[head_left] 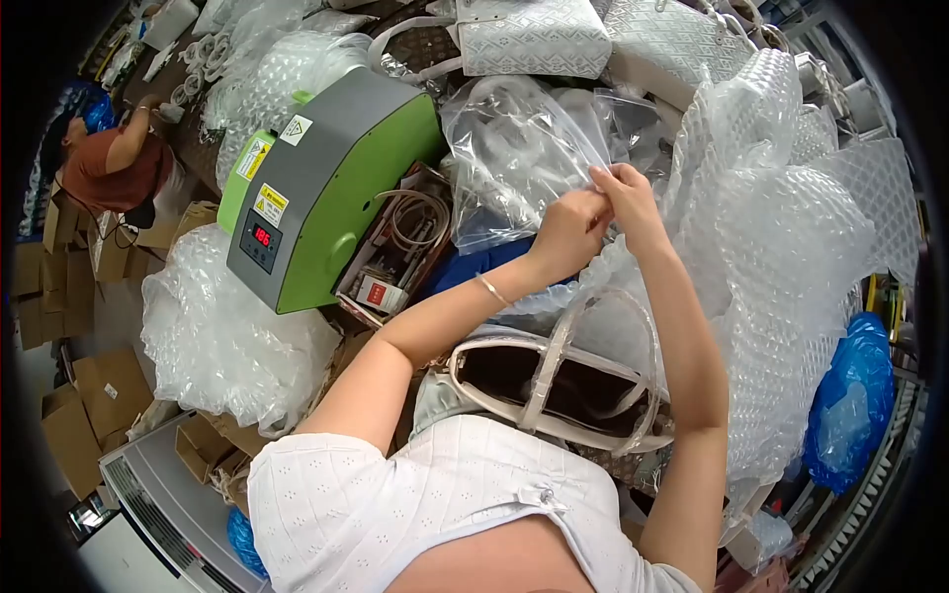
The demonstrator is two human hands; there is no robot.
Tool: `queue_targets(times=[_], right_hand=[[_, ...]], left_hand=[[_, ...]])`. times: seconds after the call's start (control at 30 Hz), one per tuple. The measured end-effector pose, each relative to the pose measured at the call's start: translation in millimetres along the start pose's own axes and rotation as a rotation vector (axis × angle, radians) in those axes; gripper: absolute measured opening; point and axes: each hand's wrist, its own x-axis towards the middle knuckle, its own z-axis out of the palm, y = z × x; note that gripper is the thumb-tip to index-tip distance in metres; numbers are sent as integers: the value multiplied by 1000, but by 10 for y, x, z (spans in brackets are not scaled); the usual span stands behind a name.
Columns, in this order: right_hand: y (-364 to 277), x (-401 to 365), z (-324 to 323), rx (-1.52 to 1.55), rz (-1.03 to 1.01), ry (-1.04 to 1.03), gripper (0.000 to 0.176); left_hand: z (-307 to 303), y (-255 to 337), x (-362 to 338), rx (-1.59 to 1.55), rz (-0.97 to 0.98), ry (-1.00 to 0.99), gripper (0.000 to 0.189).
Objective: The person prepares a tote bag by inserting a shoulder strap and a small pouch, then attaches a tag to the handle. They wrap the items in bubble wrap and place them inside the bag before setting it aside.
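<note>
Head cam – wide, fwd & down past wearer's chest (pixel 445 494) – L hand (pixel 570 234) & R hand (pixel 635 208) near

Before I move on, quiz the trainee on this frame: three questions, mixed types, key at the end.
1. The left hand and right hand meet at the edge of:
A) a cardboard box
B) a clear plastic bag
C) a coil of cable

2. True or false: the open handbag lies nearer the person's torso than the clear plastic bag does.

3. What colour are the lit digits on the display of the grey-and-green machine?

Key: 1 B; 2 true; 3 red.
</note>
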Motion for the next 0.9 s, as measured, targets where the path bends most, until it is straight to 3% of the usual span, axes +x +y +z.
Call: queue_targets(times=[0.07,0.13,0.17,0.23,0.27,0.3,0.33,0.37,0.4,0.43,0.5,0.57,0.6,0.63,0.7,0.8,0.83,0.9], right_hand=[[203,-56,-4,-61,-207,78,32],[190,-219,-105,-66,-299,157,35],[154,-351,-111,-33,-269,208,37],[289,-383,-172,-44,-430,272,33],[263,-483,-178,-169,-442,237,33],[239,-593,-190,-292,-460,203,34],[314,-627,-122,-517,-633,189,32],[348,-817,-26,-479,-581,281,31],[282,-1264,-85,-555,-681,356,30],[212,-1705,-181,-637,-787,413,30],[441,-2309,-312,-533,-924,531,23],[890,-2856,-616,-311,-755,696,16],[1106,-3172,-802,-249,-419,770,13],[1440,-3315,-929,16,-283,930,16],[2457,-3445,-1217,261,52,1190,19],[3578,-3496,-1514,214,372,1086,20],[3812,-3326,-1618,149,409,1020,20],[4060,-3017,-1863,103,527,902,27]], left_hand=[[-281,117,-150,-75,228,-261,22],[-624,-112,10,-486,-56,-478,26],[-639,-269,167,-322,-84,-435,27],[-636,-594,505,6,-160,-373,28],[-539,-1039,698,326,105,-510,30],[-394,-1189,854,703,32,-725,36],[-300,-1130,823,807,126,-677,39],[-260,-1361,1007,917,126,-737,38],[-200,-769,985,996,110,-798,41],[-214,-1103,1203,1105,329,-814,45],[-92,-1186,1216,1097,-97,-533,41],[-192,-1696,1608,1076,-171,-657,35],[-305,-1904,1789,1085,-168,-661,35],[-467,-2114,1946,731,-489,-780,37],[-718,-2176,1882,370,-796,-855,38],[-825,-2048,1671,-86,-919,-630,38],[-753,-2013,1651,-76,-912,-627,38],[-528,-1964,1605,749,-638,-934,37]])
